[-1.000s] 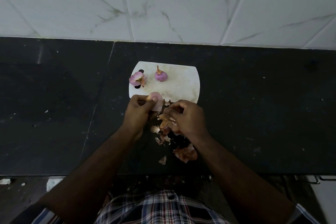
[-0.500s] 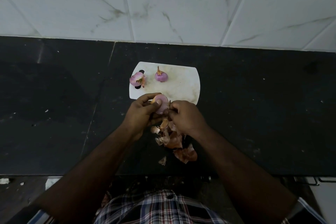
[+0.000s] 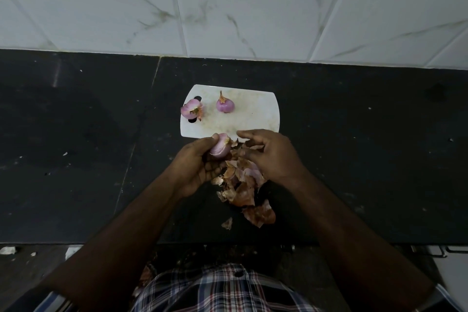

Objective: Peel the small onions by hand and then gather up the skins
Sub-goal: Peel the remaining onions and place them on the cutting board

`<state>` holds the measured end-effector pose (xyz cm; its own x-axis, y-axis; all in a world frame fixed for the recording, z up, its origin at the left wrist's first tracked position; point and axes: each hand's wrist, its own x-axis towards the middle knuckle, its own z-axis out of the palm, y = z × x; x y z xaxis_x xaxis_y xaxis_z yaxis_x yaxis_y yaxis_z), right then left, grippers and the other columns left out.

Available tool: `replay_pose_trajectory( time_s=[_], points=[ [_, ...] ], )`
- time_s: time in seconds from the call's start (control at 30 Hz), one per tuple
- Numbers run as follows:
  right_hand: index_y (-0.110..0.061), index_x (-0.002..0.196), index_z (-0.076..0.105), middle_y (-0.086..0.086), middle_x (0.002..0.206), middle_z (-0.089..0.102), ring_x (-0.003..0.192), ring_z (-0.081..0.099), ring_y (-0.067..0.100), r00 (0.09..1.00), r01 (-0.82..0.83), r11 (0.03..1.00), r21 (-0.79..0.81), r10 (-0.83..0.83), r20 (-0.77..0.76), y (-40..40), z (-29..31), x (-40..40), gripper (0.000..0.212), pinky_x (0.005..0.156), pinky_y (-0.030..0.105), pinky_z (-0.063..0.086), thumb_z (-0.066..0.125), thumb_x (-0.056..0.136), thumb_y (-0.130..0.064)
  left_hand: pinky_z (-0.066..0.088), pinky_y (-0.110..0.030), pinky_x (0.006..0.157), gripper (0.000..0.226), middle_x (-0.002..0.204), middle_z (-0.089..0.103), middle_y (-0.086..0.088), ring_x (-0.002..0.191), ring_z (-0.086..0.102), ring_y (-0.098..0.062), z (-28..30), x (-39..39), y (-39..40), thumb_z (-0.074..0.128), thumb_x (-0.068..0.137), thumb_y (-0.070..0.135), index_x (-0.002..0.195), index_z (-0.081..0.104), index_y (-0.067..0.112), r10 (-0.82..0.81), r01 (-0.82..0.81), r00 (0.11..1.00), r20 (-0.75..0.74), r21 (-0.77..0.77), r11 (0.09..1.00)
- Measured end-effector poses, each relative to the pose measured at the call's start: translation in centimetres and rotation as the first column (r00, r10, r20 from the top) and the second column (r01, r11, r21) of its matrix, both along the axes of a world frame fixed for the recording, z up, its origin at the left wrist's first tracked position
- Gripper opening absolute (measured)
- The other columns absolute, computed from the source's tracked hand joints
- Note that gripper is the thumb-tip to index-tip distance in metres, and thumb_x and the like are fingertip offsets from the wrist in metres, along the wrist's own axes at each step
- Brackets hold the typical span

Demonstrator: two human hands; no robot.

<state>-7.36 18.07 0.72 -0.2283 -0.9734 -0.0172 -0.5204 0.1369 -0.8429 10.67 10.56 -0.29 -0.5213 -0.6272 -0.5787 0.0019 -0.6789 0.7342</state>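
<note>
Three small pink onions and a heap of brown skins.

One onion (image 3: 219, 147), mostly bare and pale pink, sits gripped in the left hand (image 3: 200, 167) at the near edge of the board. Two more lie on the board's far left: one (image 3: 191, 111) with torn skin clinging to it, one (image 3: 225, 104) smooth with a dry stem tip. Loose papery skins (image 3: 243, 185) lie piled on the counter just under the hands.

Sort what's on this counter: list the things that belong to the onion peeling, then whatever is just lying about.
Belongs to the job:
- pink onion held in left hand
- two pink onions on white cutting board
- brown skin pile under right hand

Just lying about:
- pale scraps on floor
</note>
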Motion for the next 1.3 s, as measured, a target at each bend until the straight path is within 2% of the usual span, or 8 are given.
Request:
replay_pose_trajectory(
  time_s=[0.23,0.53,0.7,0.83,0.93,1.03,1.13,1.3],
  points=[
    [-0.008,0.098,0.078,0.004,0.099,0.074,0.097,0.069,0.011,0.999,-0.012,0.945,-0.326,0.026,0.038,-0.9,-0.4,1.4,0.022,0.089,0.026,0.055,0.079,0.077,-0.003,0.037,-0.02,0.042,0.043,0.063,0.057,-0.008,0.045,0.044,-0.012,0.7,-0.7,0.1,0.051,0.099,0.05,0.086,0.064,0.011,-0.126,0.125,0.99,0.069,0.029,0.992],
    [-0.01,0.09,0.076,-0.006,0.085,0.073,0.082,0.067,0.007,0.988,0.144,0.973,-0.178,-0.133,0.076,-1.2,-0.2,2.5,0.007,0.076,0.023,0.056,0.069,0.089,-0.008,0.031,-0.021,0.039,0.047,0.058,0.053,-0.01,0.042,0.039,-0.014,0.5,-1.2,0.5,0.049,0.1,0.051,0.084,0.063,0.009,-0.095,0.106,0.986,0.134,-0.077,0.991],
    [-0.015,0.085,0.073,0.002,0.084,0.074,0.082,0.071,0.015,0.89,0.28,0.96,-0.027,-0.249,0.381,-1.2,0.3,2.6,0.016,0.08,0.037,0.061,0.063,0.093,-0.006,0.034,-0.021,0.042,0.044,0.062,0.057,-0.009,0.046,0.042,-0.014,0.5,-1.0,0.2,0.051,0.1,0.048,0.09,0.066,0.008,-0.11,0.128,0.984,0.137,-0.136,0.982],
    [-0.017,0.091,0.075,-0.002,0.088,0.075,0.086,0.072,0.012,0.919,0.272,0.961,-0.049,-0.245,0.31,-0.7,0.7,1.6,0.011,0.079,0.032,0.061,0.069,0.09,-0.007,0.034,-0.021,0.04,0.043,0.059,0.055,-0.007,0.044,0.041,-0.013,0.5,-0.8,0.1,0.051,0.101,0.047,0.089,0.066,0.008,-0.102,0.119,0.985,0.138,-0.119,0.986],
    [-0.018,0.11,0.074,-0.005,0.1,0.074,0.097,0.07,0.005,0.946,0.119,0.99,-0.079,-0.089,0.311,-0.4,1.1,1.1,0.028,0.085,0.022,0.056,0.069,0.088,-0.001,0.033,-0.021,0.039,0.042,0.059,0.055,-0.007,0.043,0.04,-0.013,0.5,-0.8,0.1,0.05,0.101,0.046,0.089,0.064,0.008,-0.104,0.122,0.983,0.15,-0.114,0.986],
    [-0.017,0.112,0.074,-0.005,0.105,0.071,0.102,0.065,0.005,0.998,-0.033,0.994,-0.107,0.039,0.054,-0.4,1.0,1.4,0.028,0.091,0.022,0.053,0.074,0.085,-0.009,0.031,-0.021,0.039,0.041,0.059,0.054,-0.008,0.043,0.039,-0.013,0.6,-0.9,0.2,0.049,0.102,0.045,0.086,0.064,0.01,-0.106,0.128,0.98,0.169,-0.126,0.984],
    [-0.014,0.091,0.077,-0.004,0.09,0.071,0.088,0.066,0.008,0.998,0.06,0.977,-0.203,-0.064,-0.013,-0.4,0.6,2.1,0.011,0.082,0.029,0.056,0.076,0.081,-0.008,0.029,-0.021,0.04,0.041,0.06,0.053,-0.009,0.043,0.037,-0.014,0.7,-1.1,0.4,0.049,0.101,0.045,0.087,0.063,0.009,-0.095,0.118,0.981,0.168,-0.133,0.984],
    [-0.009,0.088,0.071,-0.003,0.086,0.068,0.082,0.061,0.008,0.971,0.138,0.935,-0.327,-0.193,-0.143,-0.4,-0.3,3.1,0.006,0.074,0.013,0.047,0.07,0.085,-0.004,0.031,-0.021,0.041,0.041,0.062,0.053,-0.012,0.046,0.038,-0.015,0.6,-1.1,0.5,0.049,0.102,0.043,0.084,0.064,0.008,-0.088,0.112,0.985,0.15,-0.163,0.98]
  ],
)
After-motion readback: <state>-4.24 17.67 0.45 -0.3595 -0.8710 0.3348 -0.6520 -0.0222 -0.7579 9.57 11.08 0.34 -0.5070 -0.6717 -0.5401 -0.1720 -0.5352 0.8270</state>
